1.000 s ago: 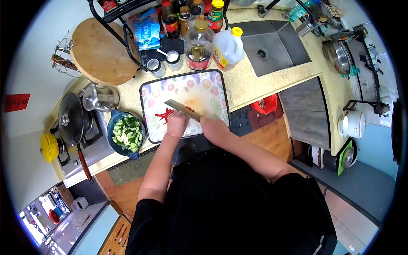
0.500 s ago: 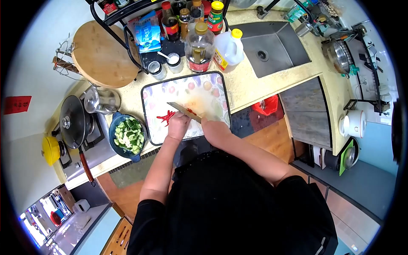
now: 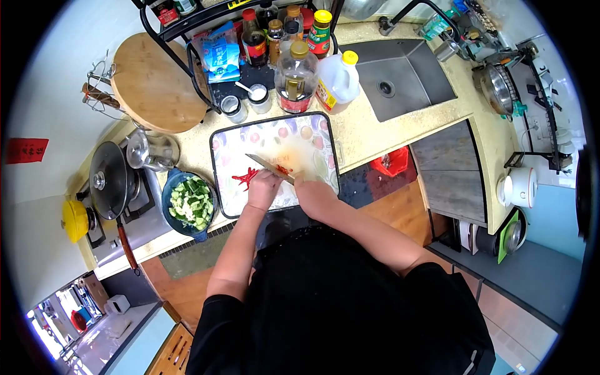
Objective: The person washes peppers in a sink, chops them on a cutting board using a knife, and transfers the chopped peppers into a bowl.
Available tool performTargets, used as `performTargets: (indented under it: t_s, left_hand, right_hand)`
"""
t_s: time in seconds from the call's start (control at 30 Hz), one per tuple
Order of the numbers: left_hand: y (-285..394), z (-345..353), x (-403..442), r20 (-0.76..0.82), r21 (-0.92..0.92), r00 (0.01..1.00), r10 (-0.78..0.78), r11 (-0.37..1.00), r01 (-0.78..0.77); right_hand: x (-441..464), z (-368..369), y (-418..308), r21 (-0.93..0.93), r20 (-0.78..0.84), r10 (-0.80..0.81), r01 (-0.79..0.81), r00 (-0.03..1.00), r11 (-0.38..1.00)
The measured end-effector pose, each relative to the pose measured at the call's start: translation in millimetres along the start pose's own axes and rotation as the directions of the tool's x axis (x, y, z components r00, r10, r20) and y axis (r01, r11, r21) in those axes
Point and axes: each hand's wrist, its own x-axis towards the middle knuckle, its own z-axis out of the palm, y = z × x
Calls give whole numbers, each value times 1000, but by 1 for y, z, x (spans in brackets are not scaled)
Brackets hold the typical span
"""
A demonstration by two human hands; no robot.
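Head view: one knife [image 3: 267, 166], its handle in the right hand's [image 3: 314, 194] grip, presumably for control; the left hand [image 3: 263, 185], curled beside the blade, perhaps steadies red strips [image 3: 245, 179], its hold hidden. One board [image 3: 230, 201] carries two red groups, individual pieces uncountable.

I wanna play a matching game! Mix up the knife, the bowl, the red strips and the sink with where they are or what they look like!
1. knife
2. bowl
3. red strips
4. sink

A. grey, with a round drain
B. in the right hand
C. blue, holding green chunks
D. on the patterned board, by the left hand

Pairs: 1-B, 2-C, 3-D, 4-A
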Motion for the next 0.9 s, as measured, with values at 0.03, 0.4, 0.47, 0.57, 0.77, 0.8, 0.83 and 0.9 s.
performTargets:
  t_s: [0.03,0.4,0.47,0.57,0.77,0.8,0.83,0.9]
  left_hand:
    - [0,0,0,-6,-11,1000,4,1000,-4]
    - [-4,3,-5,-52,-11,999,4,1000,-4]
    - [-6,6,-5,-49,-5,999,-1,1000,1]
    - [-5,4,-6,-29,3,999,-17,1000,17]
    - [-2,-2,-2,34,49,999,-23,999,22]
    - [-1,-2,-4,37,51,999,-26,998,24]
    - [0,-2,-8,45,52,999,-30,998,28]
    - [9,-11,-6,4,5,999,-33,999,33]
  right_hand:
    - [3,7,3,7,-10,10,-10,1000,1000]
    - [5,-6,-4,52,-10,-4,5,1000,999]
    - [0,-13,-6,30,-2,-7,7,1000,1000]
    - [5,1,-1,60,16,27,-28,1000,998]
    - [8,23,0,60,-67,49,-45,997,997]
    - [9,23,2,59,-65,34,-30,997,998]
    - [9,23,4,62,-61,23,-19,998,998]
    - [9,17,4,66,-54,16,-12,998,998]
